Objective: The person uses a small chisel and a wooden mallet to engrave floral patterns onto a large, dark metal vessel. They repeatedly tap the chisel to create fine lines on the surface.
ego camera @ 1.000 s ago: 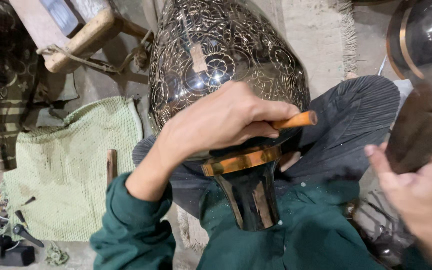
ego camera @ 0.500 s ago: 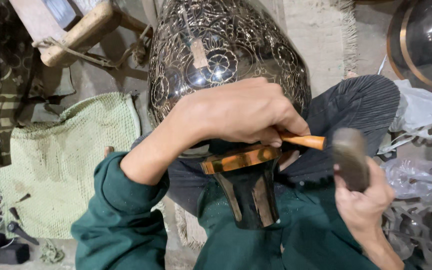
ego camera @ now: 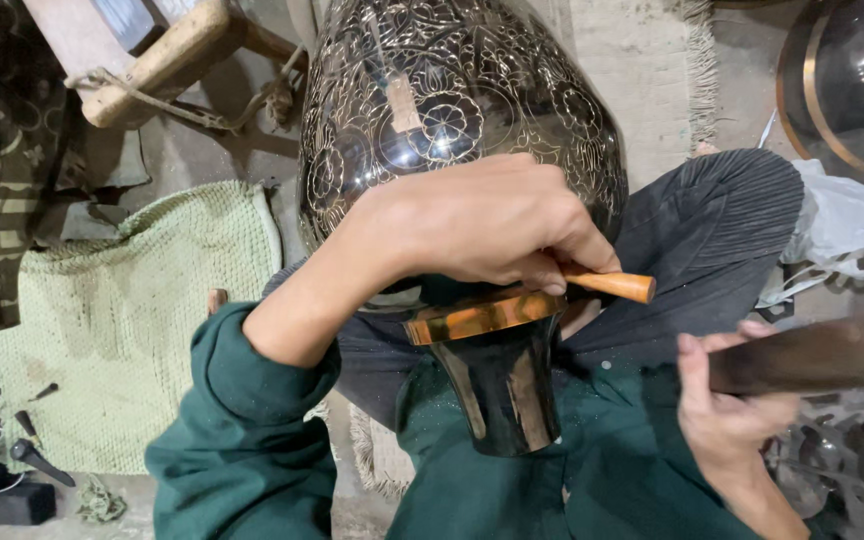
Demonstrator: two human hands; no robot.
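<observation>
1. We see the left hand [ego camera: 472, 225] lying across the lower body of a large engraved metal vase [ego camera: 452, 120], its grip closed around a thin chisel with an orange-brown handle [ego camera: 617, 285], whose end juts out to the right of the fingers.
2. The vase rests tilted in the person's lap, its dark foot [ego camera: 497, 385] pointing toward the green shirt [ego camera: 512, 490] and a copper-coloured band [ego camera: 477, 317] circling it just under the left hand.
3. The right hand [ego camera: 732, 410] is low on the right, its grip closed around the handle of a dark hammer [ego camera: 802, 355] (blurred, so we cannot make out the head), held apart from the chisel end.
4. The body of the vase is covered with flower and scroll patterns, bright lines on a dark ground.
5. A dark pleated trouser knee [ego camera: 712, 230] lies to the right of the vase.
6. On the floor to the left lies a pale green woven mat [ego camera: 122, 330], with small dark tools [ego camera: 37, 460] at its lower edge.
7. Another dark round vessel with a copper rim [ego camera: 852, 90] stands at the upper right, with a crumpled plastic bag [ego camera: 837, 230] below it.
</observation>
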